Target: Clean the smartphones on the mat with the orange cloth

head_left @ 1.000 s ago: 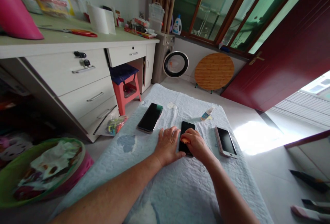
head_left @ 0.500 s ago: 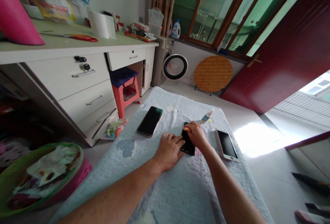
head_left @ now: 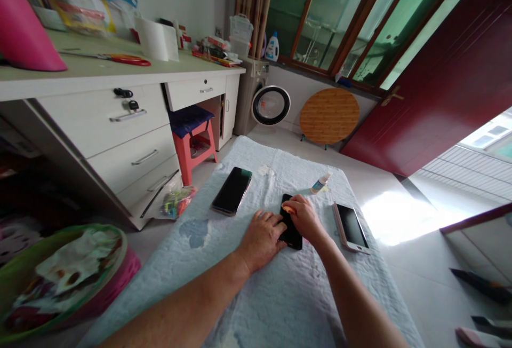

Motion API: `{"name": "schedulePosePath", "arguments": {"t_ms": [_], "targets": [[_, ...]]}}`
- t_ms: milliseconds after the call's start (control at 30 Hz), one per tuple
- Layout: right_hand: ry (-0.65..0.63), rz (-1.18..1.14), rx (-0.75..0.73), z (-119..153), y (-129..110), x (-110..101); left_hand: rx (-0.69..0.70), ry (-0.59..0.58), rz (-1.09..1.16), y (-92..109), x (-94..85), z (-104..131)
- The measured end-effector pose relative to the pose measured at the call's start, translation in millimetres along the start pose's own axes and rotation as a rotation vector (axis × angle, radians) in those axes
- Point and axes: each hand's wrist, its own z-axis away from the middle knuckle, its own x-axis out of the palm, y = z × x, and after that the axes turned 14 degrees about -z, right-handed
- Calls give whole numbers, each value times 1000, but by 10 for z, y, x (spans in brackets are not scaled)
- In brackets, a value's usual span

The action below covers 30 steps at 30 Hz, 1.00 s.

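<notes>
A black phone [head_left: 294, 236] lies flat on the pale blue quilted cover [head_left: 276, 305], between my hands. My left hand [head_left: 262, 236] rests at its left edge with the fingers spread. Fingers of my right hand [head_left: 304, 217] are closed on a small orange cloth [head_left: 288, 208], pressed on the upper part of the screen. Left of my hands lies a larger dark phone [head_left: 232, 190]. A white-framed phone [head_left: 352, 227] sits to the right, partly over a pinkish piece. A small spray bottle [head_left: 320, 183] lies beyond my right hand.
A waste basket [head_left: 128, 268] full of crumpled tissues stands at the lower left. Along the left runs a white desk [head_left: 192, 78] with drawers, and a pink stool [head_left: 194, 150] stands under it. Behind are a round wooden board [head_left: 330, 116] and a red door [head_left: 432, 81].
The black phone sits slightly lower between my hands. My right hand, with the orange cloth, has shifted slightly down and to the left.
</notes>
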Motion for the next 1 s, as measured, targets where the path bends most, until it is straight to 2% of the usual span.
{"name": "schedulePosePath", "arguments": {"t_ms": [133, 233, 467, 600, 833, 1000], "targets": [[-112, -95, -48, 236, -114, -80, 19, -12, 22, -20, -10, -11], [-108, -87, -53, 281, -111, -78, 28, -9, 26, -18, -14, -15], [51, 29, -12, -74, -33, 88, 44, -3, -7, -10, 2, -8], [123, 82, 24, -235, 57, 99, 48, -7, -32, -18, 15, 0], [217, 127, 98, -61, 383, -51, 48, 3, -48, -18, 33, 2], [271, 136, 142, 68, 391, -58, 53, 6, -41, -20, 43, -4]]}}
